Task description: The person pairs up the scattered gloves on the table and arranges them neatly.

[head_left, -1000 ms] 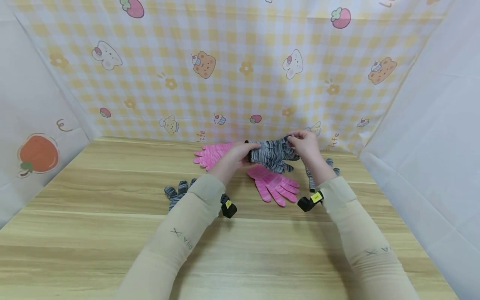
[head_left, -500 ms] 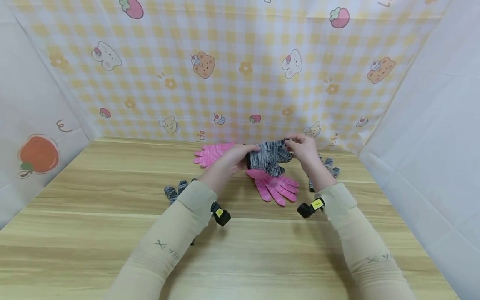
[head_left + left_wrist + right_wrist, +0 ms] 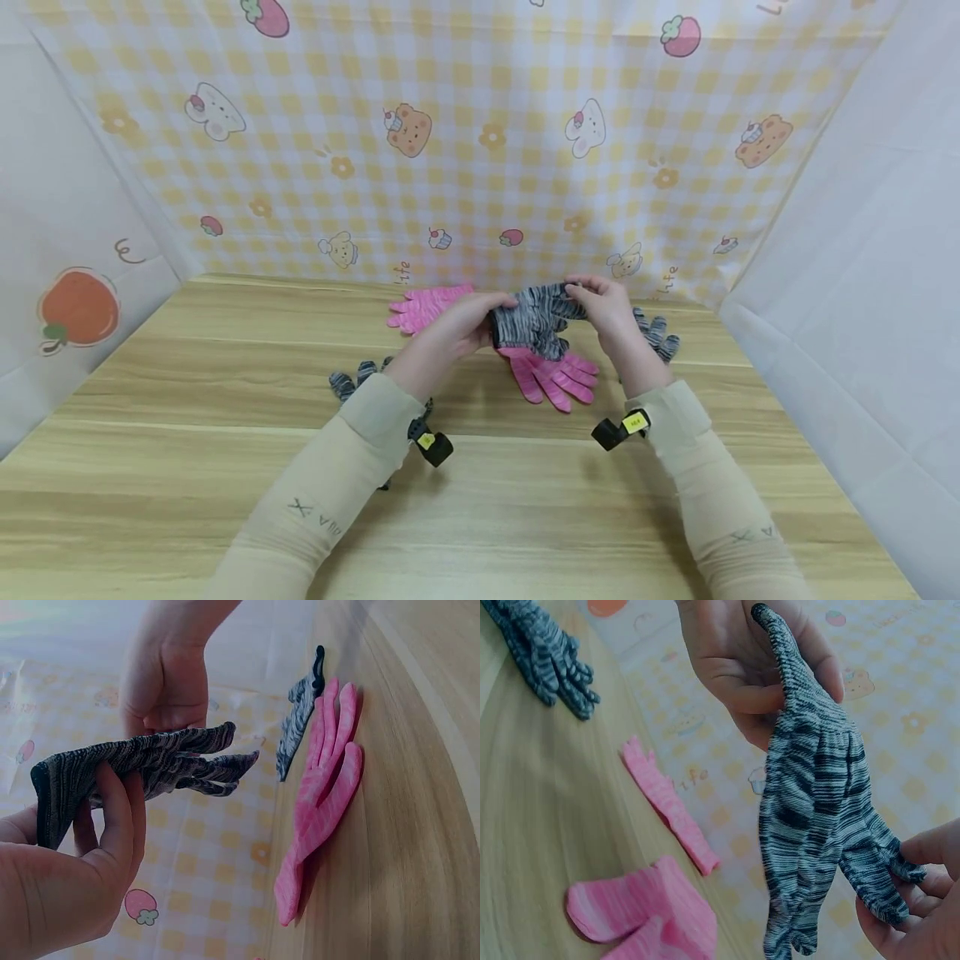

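A grey-and-black knitted glove (image 3: 531,320) is held off the table between both hands. My left hand (image 3: 467,323) grips its dark cuff, thumb on top and fingers beneath, as the left wrist view of that hand (image 3: 82,881) shows. At the other end my right hand (image 3: 606,307) pinches fingertips of the glove (image 3: 821,780); its remaining fingers hang free. Directly below lies a pink glove (image 3: 558,379), its wrist part hidden by the held glove in the head view. Another pink glove (image 3: 422,308) lies behind my left hand, partly covered.
More grey-and-black knit lies on the wooden table (image 3: 495,517): gloves (image 3: 354,387) partly hidden under my left forearm, and a glove (image 3: 658,335) beyond my right wrist. A checked cloth (image 3: 480,167) hangs along the back edge, with white sheets on both sides.
The held glove has come slightly lower and to the left, and its loose fingers now droop more. Both hands have drawn a little toward me, still holding it. The gloves on the table stay put.
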`<state>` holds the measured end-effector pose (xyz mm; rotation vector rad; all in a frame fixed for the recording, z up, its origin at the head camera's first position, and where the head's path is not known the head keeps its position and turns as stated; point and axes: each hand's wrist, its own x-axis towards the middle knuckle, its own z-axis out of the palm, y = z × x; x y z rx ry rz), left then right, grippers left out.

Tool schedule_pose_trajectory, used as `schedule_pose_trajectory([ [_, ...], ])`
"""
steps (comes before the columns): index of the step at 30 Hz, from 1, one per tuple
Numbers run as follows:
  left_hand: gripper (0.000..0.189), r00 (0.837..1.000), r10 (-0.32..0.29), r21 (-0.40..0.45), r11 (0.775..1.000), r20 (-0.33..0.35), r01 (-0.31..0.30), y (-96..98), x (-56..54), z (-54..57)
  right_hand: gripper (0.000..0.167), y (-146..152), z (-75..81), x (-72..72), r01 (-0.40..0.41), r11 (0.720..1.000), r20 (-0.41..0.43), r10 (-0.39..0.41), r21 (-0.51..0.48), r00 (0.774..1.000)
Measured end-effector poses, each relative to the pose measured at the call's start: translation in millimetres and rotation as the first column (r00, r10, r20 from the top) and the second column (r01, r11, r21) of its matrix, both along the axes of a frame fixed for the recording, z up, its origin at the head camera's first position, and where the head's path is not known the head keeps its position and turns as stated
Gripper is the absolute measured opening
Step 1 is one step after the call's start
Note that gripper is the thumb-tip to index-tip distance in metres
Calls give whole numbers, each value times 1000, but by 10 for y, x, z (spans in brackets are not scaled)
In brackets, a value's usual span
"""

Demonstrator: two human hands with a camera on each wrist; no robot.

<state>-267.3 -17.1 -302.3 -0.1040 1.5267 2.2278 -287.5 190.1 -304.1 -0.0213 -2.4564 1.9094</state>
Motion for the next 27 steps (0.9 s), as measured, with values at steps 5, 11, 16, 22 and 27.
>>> schedule_pose_trajectory([
  [5, 40, 1000, -19, 23, 1000, -6, 19, -15, 68, 18, 38, -31, -42, 34, -7, 998, 46, 10, -65, 999],
  [11, 33, 1000, -16, 64, 998, -20, 17, -42, 148, 25, 46, -75, -115, 76, -13, 982, 81, 28, -188, 996],
  [16, 26, 1000, 13, 119, 993, -25, -10, -80, 202, 38, 48, -90, -179, 143, -28, 977, 97, 50, -213, 994],
  [22, 38, 999, 50, 173, 984, -15, -46, -142, 271, 50, 54, -104, -239, 225, -41, 985, 128, 63, -170, 990],
  [27, 42, 996, 86, 236, 969, -18, -79, -180, 326, 41, 55, -145, -293, 285, -28, 985, 157, 55, -173, 986],
])
